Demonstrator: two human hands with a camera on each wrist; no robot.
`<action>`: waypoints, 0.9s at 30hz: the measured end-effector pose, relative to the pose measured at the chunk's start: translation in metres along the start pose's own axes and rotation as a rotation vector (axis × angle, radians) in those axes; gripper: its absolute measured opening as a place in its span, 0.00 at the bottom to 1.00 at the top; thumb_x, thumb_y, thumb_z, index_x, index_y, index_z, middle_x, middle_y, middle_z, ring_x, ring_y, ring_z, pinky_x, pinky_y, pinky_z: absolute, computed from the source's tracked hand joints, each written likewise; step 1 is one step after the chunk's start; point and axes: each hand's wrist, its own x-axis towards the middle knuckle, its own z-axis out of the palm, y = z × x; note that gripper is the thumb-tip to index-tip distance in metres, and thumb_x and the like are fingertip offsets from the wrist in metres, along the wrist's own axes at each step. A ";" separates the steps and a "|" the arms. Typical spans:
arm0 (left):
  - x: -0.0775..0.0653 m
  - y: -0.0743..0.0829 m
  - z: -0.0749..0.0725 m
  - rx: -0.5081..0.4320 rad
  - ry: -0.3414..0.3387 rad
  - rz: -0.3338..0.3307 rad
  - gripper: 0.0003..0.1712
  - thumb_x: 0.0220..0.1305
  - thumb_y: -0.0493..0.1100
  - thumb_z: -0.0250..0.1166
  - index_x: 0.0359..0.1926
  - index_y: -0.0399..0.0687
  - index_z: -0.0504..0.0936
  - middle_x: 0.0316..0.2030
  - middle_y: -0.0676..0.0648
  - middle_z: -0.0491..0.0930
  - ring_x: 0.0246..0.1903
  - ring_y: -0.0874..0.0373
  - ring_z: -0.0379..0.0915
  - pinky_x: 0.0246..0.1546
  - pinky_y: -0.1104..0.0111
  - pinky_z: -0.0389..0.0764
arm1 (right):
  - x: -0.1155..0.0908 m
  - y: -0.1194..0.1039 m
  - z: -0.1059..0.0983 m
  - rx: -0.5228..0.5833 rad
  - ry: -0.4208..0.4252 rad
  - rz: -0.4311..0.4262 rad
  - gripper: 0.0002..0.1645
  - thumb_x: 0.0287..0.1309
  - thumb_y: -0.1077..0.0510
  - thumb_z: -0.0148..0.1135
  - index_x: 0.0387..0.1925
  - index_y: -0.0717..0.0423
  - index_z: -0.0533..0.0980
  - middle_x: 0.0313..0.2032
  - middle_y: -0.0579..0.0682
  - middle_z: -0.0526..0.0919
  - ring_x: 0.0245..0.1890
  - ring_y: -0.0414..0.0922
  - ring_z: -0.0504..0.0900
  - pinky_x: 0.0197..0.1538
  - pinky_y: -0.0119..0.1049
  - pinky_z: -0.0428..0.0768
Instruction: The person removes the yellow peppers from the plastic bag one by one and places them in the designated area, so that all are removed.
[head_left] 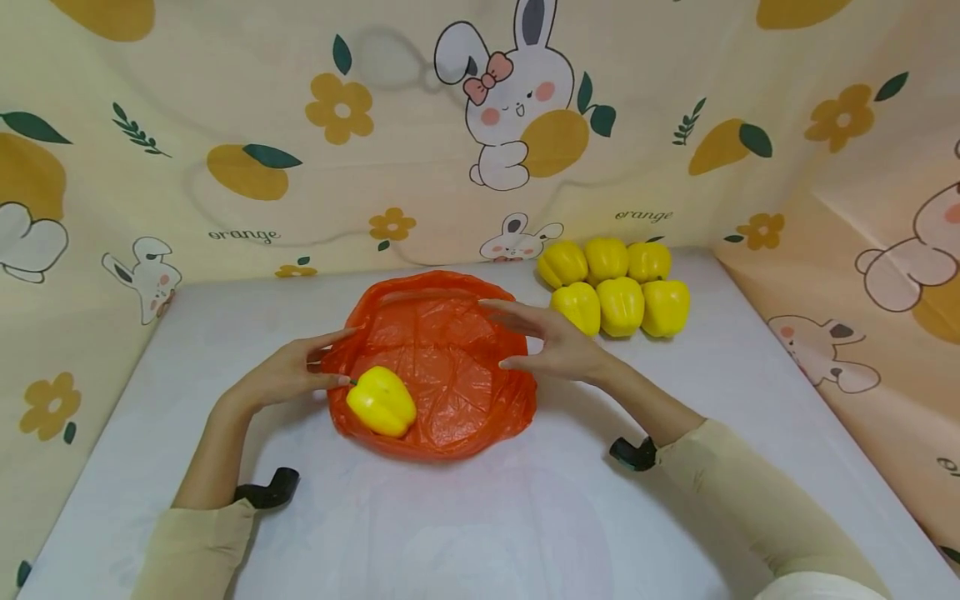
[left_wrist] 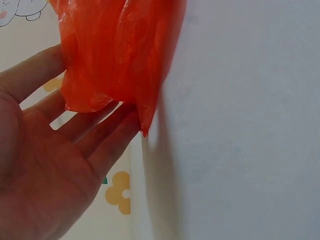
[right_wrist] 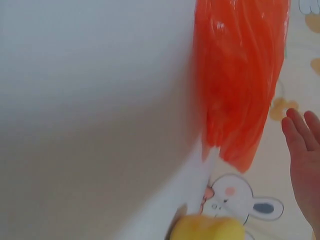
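Observation:
An orange-red plastic bag (head_left: 461,379) sits spread wide at its mouth on the white table. One yellow bell pepper (head_left: 382,402) lies inside, at the bag's near left. My left hand (head_left: 279,371) is at the left rim; in the left wrist view its extended fingers (left_wrist: 117,142) touch the side of the bag (left_wrist: 115,55). My right hand (head_left: 561,343) reaches over the right rim, fingers spread and holding nothing. The right wrist view shows that hand (right_wrist: 306,165) apart from the bag (right_wrist: 240,75), palm partly out of frame.
Several yellow bell peppers (head_left: 621,307) stand in two rows at the back right, close behind my right hand. A patterned cloth (head_left: 405,167) with rabbits and flowers rises behind the table (head_left: 450,533) and along its sides.

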 end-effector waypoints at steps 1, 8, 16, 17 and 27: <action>0.000 0.000 0.000 -0.003 -0.001 0.003 0.44 0.62 0.52 0.70 0.75 0.53 0.62 0.70 0.37 0.65 0.64 0.39 0.66 0.61 0.44 0.72 | 0.002 0.000 0.002 -0.005 -0.010 -0.004 0.45 0.55 0.65 0.71 0.73 0.47 0.64 0.67 0.47 0.73 0.66 0.53 0.71 0.66 0.57 0.69; -0.001 0.000 0.001 -0.021 0.003 0.011 0.43 0.62 0.50 0.70 0.75 0.54 0.62 0.70 0.38 0.65 0.64 0.39 0.66 0.61 0.44 0.71 | 0.016 -0.005 0.021 0.028 -0.098 -0.024 0.46 0.56 0.61 0.72 0.73 0.50 0.63 0.67 0.47 0.72 0.66 0.58 0.71 0.64 0.62 0.69; -0.004 0.002 0.001 -0.045 -0.006 -0.022 0.42 0.64 0.49 0.69 0.76 0.56 0.61 0.71 0.39 0.63 0.64 0.39 0.63 0.62 0.41 0.69 | 0.028 -0.015 0.040 0.059 -0.187 0.000 0.46 0.57 0.61 0.71 0.74 0.46 0.61 0.70 0.46 0.67 0.67 0.60 0.68 0.65 0.60 0.69; -0.005 0.002 0.001 -0.046 -0.005 -0.019 0.42 0.64 0.48 0.69 0.76 0.56 0.61 0.71 0.39 0.63 0.64 0.40 0.63 0.62 0.41 0.69 | 0.029 -0.015 0.042 0.043 -0.195 0.005 0.46 0.57 0.60 0.71 0.74 0.45 0.62 0.70 0.44 0.67 0.66 0.60 0.69 0.64 0.60 0.70; -0.006 0.003 0.000 -0.033 -0.008 0.027 0.41 0.64 0.50 0.69 0.75 0.55 0.63 0.72 0.38 0.62 0.64 0.39 0.63 0.62 0.40 0.68 | 0.043 -0.013 0.065 -0.004 -0.274 -0.027 0.47 0.57 0.57 0.72 0.74 0.44 0.61 0.70 0.42 0.66 0.66 0.56 0.70 0.64 0.52 0.73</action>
